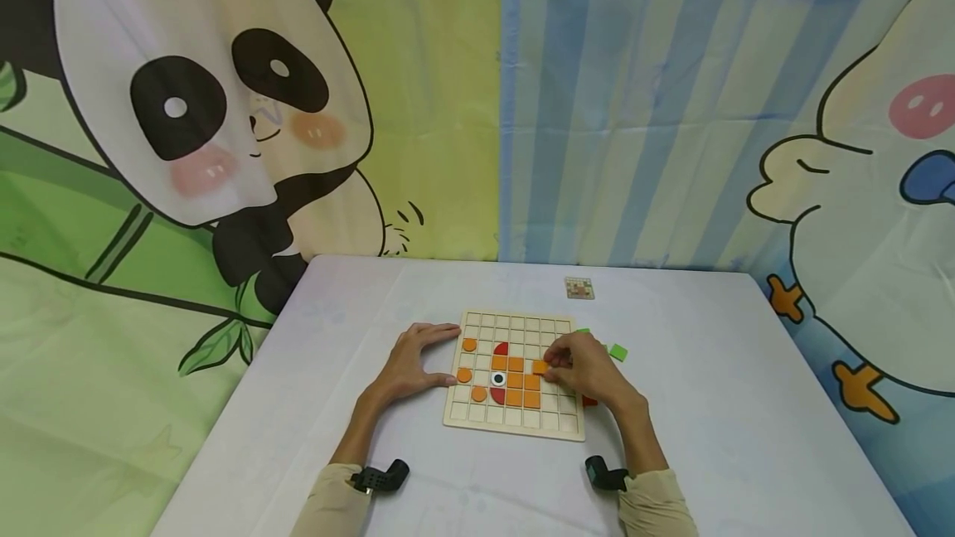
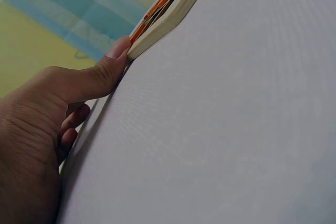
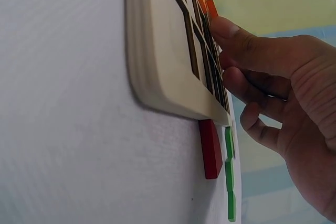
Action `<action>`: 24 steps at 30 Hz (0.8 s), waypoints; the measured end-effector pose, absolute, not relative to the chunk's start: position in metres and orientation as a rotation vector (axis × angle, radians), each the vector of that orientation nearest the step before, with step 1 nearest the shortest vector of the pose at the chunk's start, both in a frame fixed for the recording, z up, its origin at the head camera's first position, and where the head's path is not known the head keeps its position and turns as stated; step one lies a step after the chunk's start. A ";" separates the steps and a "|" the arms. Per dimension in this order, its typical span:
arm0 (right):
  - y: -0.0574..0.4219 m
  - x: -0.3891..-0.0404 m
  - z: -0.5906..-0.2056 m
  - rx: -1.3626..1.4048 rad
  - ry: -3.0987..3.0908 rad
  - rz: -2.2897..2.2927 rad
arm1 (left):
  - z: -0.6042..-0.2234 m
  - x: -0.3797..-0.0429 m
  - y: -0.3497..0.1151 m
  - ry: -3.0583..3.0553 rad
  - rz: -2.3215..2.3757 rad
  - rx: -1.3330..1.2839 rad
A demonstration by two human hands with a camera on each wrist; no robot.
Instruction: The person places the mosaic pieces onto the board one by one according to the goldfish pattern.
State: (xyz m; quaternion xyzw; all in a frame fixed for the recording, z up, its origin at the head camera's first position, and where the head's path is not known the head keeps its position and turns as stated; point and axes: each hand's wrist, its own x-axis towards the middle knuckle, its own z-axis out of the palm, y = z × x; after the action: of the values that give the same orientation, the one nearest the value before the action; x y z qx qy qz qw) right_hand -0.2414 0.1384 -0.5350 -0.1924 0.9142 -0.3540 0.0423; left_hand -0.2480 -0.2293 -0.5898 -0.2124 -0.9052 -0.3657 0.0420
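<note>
A pale wooden grid board lies on the white table. My left hand rests against its left side, fingers extended near the upper corner; in the left wrist view the thumb touches the board's edge. Over the right part of the grid, my right hand pinches an orange square tile between thumb and fingers; the right wrist view shows the tile's edge by the thumb tip. Several orange squares, red rounded pieces, orange discs and an eye-like tile sit in the grid.
Green tiles and a red piece lie just off the board's right side, partly hidden by the right hand in the head view. A small patterned card lies toward the table's back edge. Printed curtains hang behind.
</note>
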 end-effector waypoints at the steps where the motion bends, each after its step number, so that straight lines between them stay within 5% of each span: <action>1: 0.138 -0.242 -0.535 -0.587 2.798 -1.082 | -0.590 -0.248 -0.229 -2.769 -1.117 -0.652; 24: 0.129 -0.247 -0.537 -0.650 2.785 -1.077 | -0.589 -0.247 -0.230 -2.772 -1.121 -0.642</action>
State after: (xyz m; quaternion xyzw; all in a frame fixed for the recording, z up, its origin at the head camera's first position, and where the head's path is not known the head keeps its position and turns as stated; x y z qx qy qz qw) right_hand -0.2466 0.1290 -0.5373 -0.2126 0.9105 -0.3520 0.0430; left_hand -0.2472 -0.2296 -0.5890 -0.2098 -0.9056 -0.3662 0.0415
